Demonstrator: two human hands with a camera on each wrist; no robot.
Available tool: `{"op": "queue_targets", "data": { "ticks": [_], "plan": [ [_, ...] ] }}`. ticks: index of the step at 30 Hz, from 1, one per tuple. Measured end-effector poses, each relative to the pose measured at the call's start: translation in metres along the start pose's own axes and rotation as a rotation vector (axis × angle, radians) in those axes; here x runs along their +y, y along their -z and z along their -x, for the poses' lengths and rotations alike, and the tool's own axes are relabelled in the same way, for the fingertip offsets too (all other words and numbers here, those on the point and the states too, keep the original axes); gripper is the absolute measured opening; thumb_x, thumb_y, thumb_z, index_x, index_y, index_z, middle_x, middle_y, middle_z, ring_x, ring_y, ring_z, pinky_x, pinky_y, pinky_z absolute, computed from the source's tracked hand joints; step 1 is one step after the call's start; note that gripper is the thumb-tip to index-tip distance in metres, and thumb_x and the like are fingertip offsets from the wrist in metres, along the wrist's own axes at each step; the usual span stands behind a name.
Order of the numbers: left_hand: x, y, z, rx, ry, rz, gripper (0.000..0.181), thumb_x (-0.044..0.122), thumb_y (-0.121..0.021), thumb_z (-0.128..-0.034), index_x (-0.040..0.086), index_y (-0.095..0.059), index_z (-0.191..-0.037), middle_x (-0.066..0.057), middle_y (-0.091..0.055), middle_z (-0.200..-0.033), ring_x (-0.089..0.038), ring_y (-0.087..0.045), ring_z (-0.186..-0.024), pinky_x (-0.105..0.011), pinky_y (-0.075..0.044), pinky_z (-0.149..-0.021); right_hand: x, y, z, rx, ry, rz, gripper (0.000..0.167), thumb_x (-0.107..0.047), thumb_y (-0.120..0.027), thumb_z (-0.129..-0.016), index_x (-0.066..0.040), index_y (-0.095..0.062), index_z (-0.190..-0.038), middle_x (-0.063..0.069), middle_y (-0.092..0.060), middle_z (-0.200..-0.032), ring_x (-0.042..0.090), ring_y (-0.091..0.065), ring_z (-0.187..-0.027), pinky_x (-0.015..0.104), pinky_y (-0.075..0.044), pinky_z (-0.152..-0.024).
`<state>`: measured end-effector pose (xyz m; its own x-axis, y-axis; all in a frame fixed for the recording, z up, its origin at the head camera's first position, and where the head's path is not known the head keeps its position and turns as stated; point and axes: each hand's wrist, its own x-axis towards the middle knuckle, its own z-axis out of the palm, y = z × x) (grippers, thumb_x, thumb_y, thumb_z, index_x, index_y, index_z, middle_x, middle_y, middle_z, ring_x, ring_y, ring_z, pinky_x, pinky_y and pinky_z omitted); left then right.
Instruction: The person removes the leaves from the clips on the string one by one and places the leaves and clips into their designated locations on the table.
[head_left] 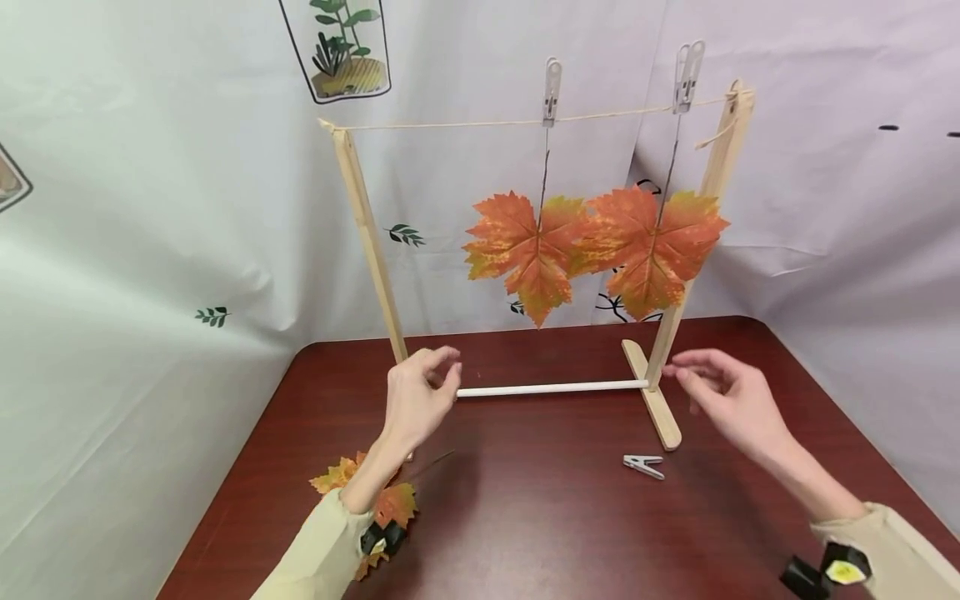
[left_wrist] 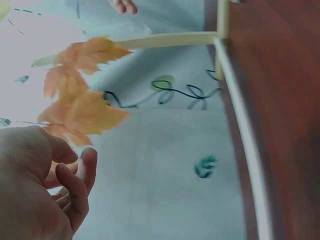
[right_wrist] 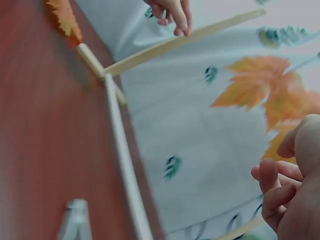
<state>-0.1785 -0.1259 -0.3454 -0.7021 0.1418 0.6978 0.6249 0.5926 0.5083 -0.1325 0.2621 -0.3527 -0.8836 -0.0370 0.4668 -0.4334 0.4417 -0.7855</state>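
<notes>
My left hand (head_left: 422, 396) hovers in front of the frame's left post with fingers loosely bent, holding nothing. To the right, my right hand (head_left: 731, 400) is in the air near the foot of the right post, its fingers also loosely curled and free of any object. Two orange maple leaves (head_left: 537, 254) (head_left: 654, 250) hang side by side, overlapping, from a string (head_left: 450, 125). A white clothespin (head_left: 552, 93) grips one stem on the string, and a second clothespin (head_left: 687, 79) grips the other. On the table lies a loose clothespin (head_left: 642, 466), below and left of my right hand.
The wooden frame (head_left: 369, 233) stands on a dark red table (head_left: 540, 517), its posts joined low down by a white rod (head_left: 551, 388). More autumn leaves (head_left: 395, 504) lie at the left, partly under my left forearm. A printed white cloth (head_left: 187, 167) hangs behind.
</notes>
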Motion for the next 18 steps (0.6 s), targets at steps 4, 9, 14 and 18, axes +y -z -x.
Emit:
{"op": "queue_targets", "data": {
  "ticks": [4,9,14,18],
  "plan": [
    [0.012,0.004,-0.024,-0.004,0.001,0.067,0.014,0.002,-0.074,-0.0822,0.003,-0.066,-0.094,-0.005,-0.070,-0.082,-0.009,-0.063,-0.054,-0.025,-0.049,-0.048,-0.022,0.010,-0.024,0.003,0.064,0.052,0.017,0.001,-0.063,-0.095,0.004,-0.066,-0.112,-0.016,-0.072,-0.097,0.014,-0.057,-0.053,0.020,-0.046,-0.051],
    [0.026,0.005,-0.052,-0.047,0.001,0.152,0.018,0.004,-0.073,-0.0844,0.004,-0.065,-0.100,-0.003,-0.070,-0.085,-0.008,-0.064,-0.052,-0.025,-0.051,-0.047,-0.050,0.020,-0.052,-0.001,0.122,0.054,0.019,0.003,-0.063,-0.094,0.004,-0.066,-0.113,-0.015,-0.072,-0.098,0.011,-0.058,-0.054,0.018,-0.046,-0.052],
    [0.042,0.004,-0.075,-0.070,0.036,0.240,0.023,0.006,-0.071,-0.0870,0.004,-0.063,-0.108,-0.002,-0.070,-0.087,-0.009,-0.064,-0.049,-0.028,-0.051,-0.045,-0.077,0.026,-0.077,-0.016,0.166,0.040,0.021,0.004,-0.064,-0.093,0.004,-0.066,-0.113,-0.012,-0.073,-0.099,0.006,-0.063,-0.062,0.016,-0.049,-0.056],
    [0.051,0.001,-0.090,-0.071,0.056,0.263,0.023,0.007,-0.070,-0.0884,0.002,-0.063,-0.110,-0.002,-0.070,-0.088,-0.012,-0.065,-0.050,-0.027,-0.048,-0.043,-0.093,0.027,-0.093,-0.043,0.212,0.036,0.022,0.004,-0.065,-0.092,0.004,-0.066,-0.114,-0.010,-0.073,-0.101,0.007,-0.066,-0.066,0.015,-0.050,-0.060]
  ]
}}
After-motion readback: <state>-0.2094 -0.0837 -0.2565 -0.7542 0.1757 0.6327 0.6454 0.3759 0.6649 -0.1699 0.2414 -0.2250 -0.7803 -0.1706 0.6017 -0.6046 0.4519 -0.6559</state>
